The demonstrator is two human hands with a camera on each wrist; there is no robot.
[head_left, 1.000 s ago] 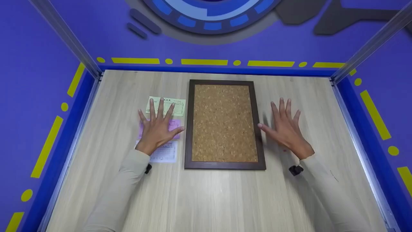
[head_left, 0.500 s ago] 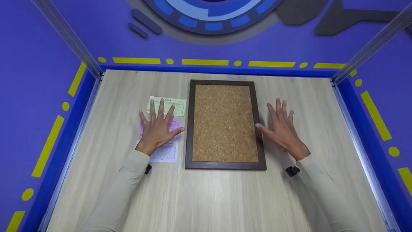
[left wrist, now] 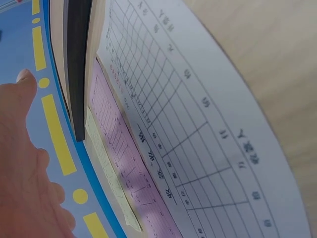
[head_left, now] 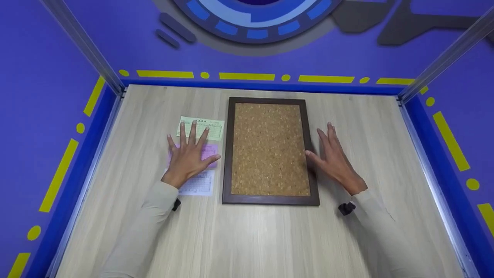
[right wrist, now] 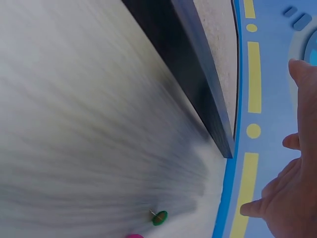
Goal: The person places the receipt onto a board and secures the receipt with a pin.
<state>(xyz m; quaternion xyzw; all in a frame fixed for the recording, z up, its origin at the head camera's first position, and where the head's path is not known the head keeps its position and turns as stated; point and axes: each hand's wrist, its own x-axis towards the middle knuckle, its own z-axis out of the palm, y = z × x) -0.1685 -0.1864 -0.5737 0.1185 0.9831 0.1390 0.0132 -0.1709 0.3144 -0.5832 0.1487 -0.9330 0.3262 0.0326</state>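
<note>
A cork board (head_left: 268, 148) in a dark brown frame lies flat between the hands. To its left are three printed slips in a column: green (head_left: 214, 130), purple (head_left: 210, 150) and white (head_left: 201, 183). My left hand (head_left: 187, 156), fingers spread, hovers over the slips and holds nothing. Beside the frame's right edge is my right hand (head_left: 335, 160), fingers extended and nothing held, its thumb tip overlapping the frame in the head view. The right wrist view shows a green pushpin (right wrist: 159, 218) on the table and part of a pink item (right wrist: 133, 236).
The pale wooden table (head_left: 262, 239) is bounded by a blue back wall (head_left: 247, 58) and blue side walls with yellow marks. Metal posts (head_left: 444, 58) stand at both back corners. A small black device (head_left: 346, 208) is on the right wrist.
My right hand has moved slightly left and turned more side-on, its fingers closer together. The left hand, board and slips look nearly unchanged, apart from a small shift of the view.
</note>
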